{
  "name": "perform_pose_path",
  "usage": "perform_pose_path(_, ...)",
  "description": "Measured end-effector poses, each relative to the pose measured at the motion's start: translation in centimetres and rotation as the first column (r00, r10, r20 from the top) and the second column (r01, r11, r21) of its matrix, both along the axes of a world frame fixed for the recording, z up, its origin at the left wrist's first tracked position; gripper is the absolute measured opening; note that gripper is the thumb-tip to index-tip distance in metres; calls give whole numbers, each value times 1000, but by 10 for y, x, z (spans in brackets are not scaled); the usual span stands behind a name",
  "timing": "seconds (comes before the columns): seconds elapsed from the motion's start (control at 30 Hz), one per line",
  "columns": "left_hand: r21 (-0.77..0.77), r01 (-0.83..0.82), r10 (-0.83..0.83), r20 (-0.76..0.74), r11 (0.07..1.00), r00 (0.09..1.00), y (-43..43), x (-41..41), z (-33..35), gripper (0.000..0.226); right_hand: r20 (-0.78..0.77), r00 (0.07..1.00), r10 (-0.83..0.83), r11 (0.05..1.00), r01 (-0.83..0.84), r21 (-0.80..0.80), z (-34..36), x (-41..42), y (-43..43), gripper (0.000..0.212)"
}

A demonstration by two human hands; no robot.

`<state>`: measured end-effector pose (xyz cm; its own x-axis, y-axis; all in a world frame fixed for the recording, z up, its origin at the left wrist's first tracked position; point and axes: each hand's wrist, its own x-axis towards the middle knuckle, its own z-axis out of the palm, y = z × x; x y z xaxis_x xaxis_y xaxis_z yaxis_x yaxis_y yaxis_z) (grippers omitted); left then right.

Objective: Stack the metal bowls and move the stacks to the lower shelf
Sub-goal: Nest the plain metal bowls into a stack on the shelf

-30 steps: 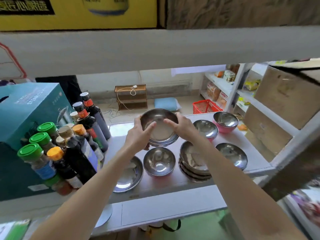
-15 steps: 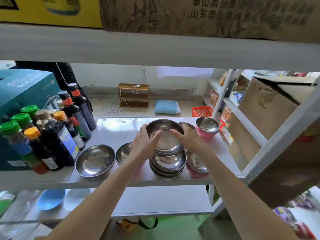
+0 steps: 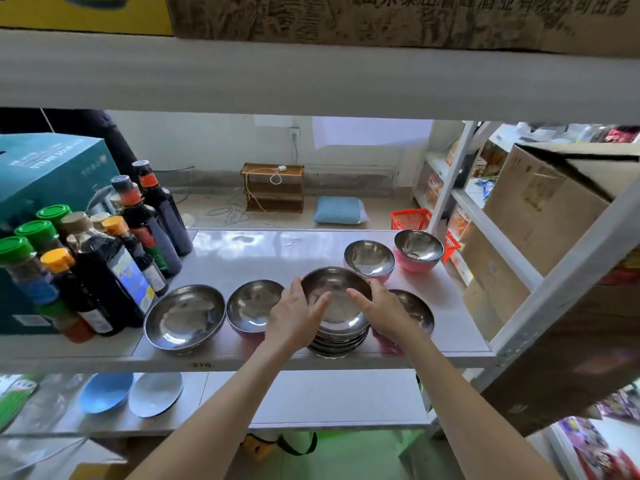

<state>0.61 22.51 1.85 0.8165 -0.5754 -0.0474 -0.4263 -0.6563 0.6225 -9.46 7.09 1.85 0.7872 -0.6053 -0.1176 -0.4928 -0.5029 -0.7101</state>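
Bowl stack (image 3: 337, 344) on shelf (image 3: 242, 258), left hand (image 3: 294, 315) and right hand (image 3: 386, 313) gripping top bowl (image 3: 336, 299) by rim

Five single metal bowls (image 3: 185, 315) and one stack (image 3: 337, 306) of nested bowls, its number not countable, are pictured on the middle shelf (image 3: 259, 251). Three green-capped jars (image 3: 34, 230), two orange-capped bottles (image 3: 57, 259) and two red-necked dark bottles (image 3: 149, 180) are counted alongside. Two plates (image 3: 105, 391) are seen on the lower shelf (image 3: 329, 396), and one red basket (image 3: 410, 219) beyond.

White wall (image 3: 214, 140), pale floor (image 3: 304, 223), wooden rack (image 3: 273, 188), white shelving (image 3: 450, 188)
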Motion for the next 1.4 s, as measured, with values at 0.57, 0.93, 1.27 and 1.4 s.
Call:
perform_pose_path(0.57, 249, -101, -68, 591, 963, 804, 92, 21, 46, 76, -47, 998, 47, 684, -67, -727, 45, 5, 44, 82)
perform_pose_path(0.93, 338, -221, -67, 667, 915, 742, 202, 76, 38, 81, -43, 984, 171, 625, -142, -767, 48, 56, 141, 83)
perform_pose_path(1.27, 445, -188, -108, 559, 875, 822, 273, 140, 0, 83, -113, 983, 146, 705, -184, -685, 14, 130, 209, 84)
perform_pose_path(1.4, 434, -118, -105, 456, 893, 884, 264, 158, -26, 84, -186, 976, 114, 737, -209, -643, -8, 159, 208, 84)
